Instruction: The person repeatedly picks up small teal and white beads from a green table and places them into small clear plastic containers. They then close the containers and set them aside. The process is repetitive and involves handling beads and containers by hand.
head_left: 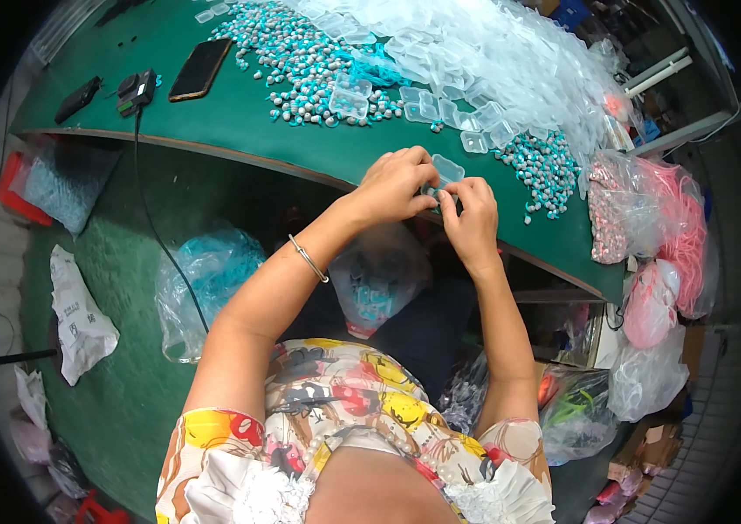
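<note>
My left hand [398,185] and my right hand [473,220] meet at the table's near edge. Between their fingertips is a small clear plastic case [448,168], its lid raised toward the far side. Both hands pinch the case's near part, where a bit of grey and teal shows; the fingers partly hide it. Right of my hands lies a pile of small round grey-and-teal pieces [541,170]. Several open clear cases [473,141] sit just beyond my fingers, and one lone grey-and-teal piece [437,127] lies near them.
A large heap of clear cases [493,61] covers the table's far right. Farther left are a bigger pile of grey-and-teal pieces [288,52], a phone [200,70] and a small black device with a cable [137,92]. Bags with pink cords [680,227] hang off the right edge.
</note>
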Demonstrator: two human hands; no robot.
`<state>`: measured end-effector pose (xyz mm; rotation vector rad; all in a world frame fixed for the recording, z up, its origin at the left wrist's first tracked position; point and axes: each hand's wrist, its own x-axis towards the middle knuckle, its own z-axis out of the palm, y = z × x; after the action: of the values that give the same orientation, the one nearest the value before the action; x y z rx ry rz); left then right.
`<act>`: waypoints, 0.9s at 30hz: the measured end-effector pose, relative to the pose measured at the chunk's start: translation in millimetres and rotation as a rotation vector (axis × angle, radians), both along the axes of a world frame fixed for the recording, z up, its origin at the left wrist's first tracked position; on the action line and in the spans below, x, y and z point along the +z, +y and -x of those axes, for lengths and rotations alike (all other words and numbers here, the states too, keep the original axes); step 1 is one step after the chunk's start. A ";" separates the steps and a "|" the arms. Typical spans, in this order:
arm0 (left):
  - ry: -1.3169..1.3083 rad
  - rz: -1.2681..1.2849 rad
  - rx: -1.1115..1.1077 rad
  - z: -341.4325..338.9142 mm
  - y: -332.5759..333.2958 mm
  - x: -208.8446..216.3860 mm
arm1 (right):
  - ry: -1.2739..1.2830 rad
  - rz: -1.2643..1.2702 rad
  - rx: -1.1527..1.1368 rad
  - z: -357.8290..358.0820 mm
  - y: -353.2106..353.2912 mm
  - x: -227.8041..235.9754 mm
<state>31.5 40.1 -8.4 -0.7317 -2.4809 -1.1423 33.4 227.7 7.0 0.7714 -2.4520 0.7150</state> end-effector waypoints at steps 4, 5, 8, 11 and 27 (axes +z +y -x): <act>0.026 -0.014 0.007 -0.7 0.1 -2.5 | -0.078 0.074 0.039 18.7 5.3 13.1; 0.020 -0.016 0.017 -1.5 -0.4 -2.5 | -0.059 0.077 0.044 30.1 2.6 19.2; 0.007 -0.013 0.025 -4.2 1.3 2.5 | 0.010 0.061 0.149 73.6 -18.9 33.6; 0.011 -0.004 0.019 -2.5 2.2 4.5 | 0.048 -0.023 0.216 119.9 -51.2 33.9; 0.022 0.010 0.036 -2.4 0.5 0.3 | 0.045 -0.258 0.115 172.2 -133.0 9.3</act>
<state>33.9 40.6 -8.2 -0.6957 -2.4729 -1.1035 -138.8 94.7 16.4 1.0208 -2.5043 0.4199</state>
